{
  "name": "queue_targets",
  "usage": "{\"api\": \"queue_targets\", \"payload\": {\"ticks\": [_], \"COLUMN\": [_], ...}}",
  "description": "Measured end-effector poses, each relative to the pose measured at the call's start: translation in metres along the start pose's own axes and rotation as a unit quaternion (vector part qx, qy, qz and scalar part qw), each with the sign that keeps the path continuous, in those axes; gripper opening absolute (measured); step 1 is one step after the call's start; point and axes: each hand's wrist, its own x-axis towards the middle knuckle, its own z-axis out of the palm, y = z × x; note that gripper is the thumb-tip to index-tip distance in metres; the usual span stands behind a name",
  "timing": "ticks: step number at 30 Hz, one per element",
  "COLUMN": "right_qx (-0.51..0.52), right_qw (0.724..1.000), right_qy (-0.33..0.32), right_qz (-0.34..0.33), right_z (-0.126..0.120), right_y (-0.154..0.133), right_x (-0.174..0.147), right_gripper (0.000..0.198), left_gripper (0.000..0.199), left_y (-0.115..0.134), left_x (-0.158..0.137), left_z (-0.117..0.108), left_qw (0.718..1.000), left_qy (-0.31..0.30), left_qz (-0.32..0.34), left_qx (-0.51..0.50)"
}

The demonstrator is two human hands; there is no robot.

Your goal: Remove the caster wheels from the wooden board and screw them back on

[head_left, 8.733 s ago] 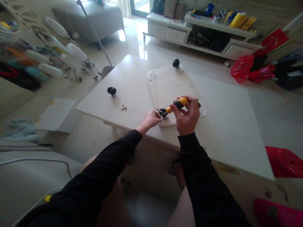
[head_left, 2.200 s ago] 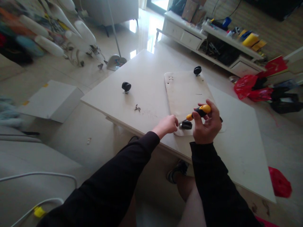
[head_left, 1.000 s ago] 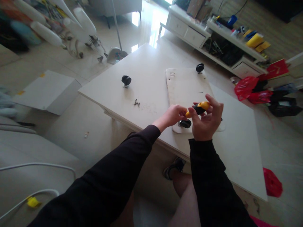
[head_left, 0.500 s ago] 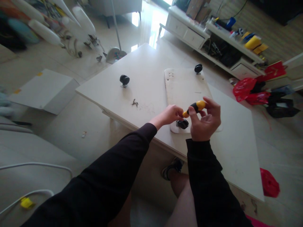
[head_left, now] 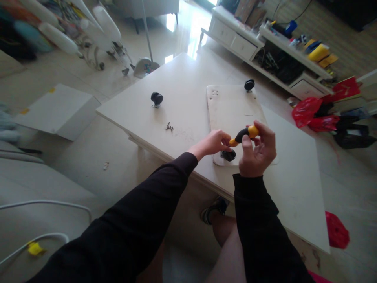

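The right hand point(head_left: 259, 151) grips the handle of the screwdriver point(head_left: 243, 135). The left hand point(head_left: 217, 142) has its fingertips drawn together at the tool's front end; whether they pinch the shaft or a fastener cannot be determined. The tool's long axis slopes down and leftward from the right palm toward those fingertips. The near twin-wheel caster point(head_left: 229, 155) sits directly below the fingertips, nearer the left hand, at the near left corner of the board point(head_left: 228, 108). The board lies flat on the desk point(head_left: 188, 92); loose screws point(head_left: 169, 127) lie to its left.
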Motion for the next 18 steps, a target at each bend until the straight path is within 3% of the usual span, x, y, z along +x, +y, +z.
{"api": "queue_targets", "payload": {"ticks": [8,14,18], "right_qx": [-0.057,-0.023,-0.028], "right_qw": [0.997,0.999,0.998], "right_qy": [0.034,0.008,0.035], "right_qz": [-0.024,-0.022,-0.034], "right_z": [-0.004,-0.001,-0.002], "right_y": [0.001,0.001,0.005], "right_x": [0.003,-0.001,0.001], "right_gripper": [0.035,0.036,0.034], "left_gripper": [0.005,0.008,0.003], "left_y": [0.004,0.007,0.010], "left_x": [0.000,0.001,-0.001], "left_z": [-0.002,-0.003,-0.003], "left_qw": [1.000,1.000,0.999], "left_qy": [-0.006,-0.003,-0.025], "left_qz": [-0.023,-0.012,-0.005], "left_qx": [-0.014,-0.002,-0.037]}}
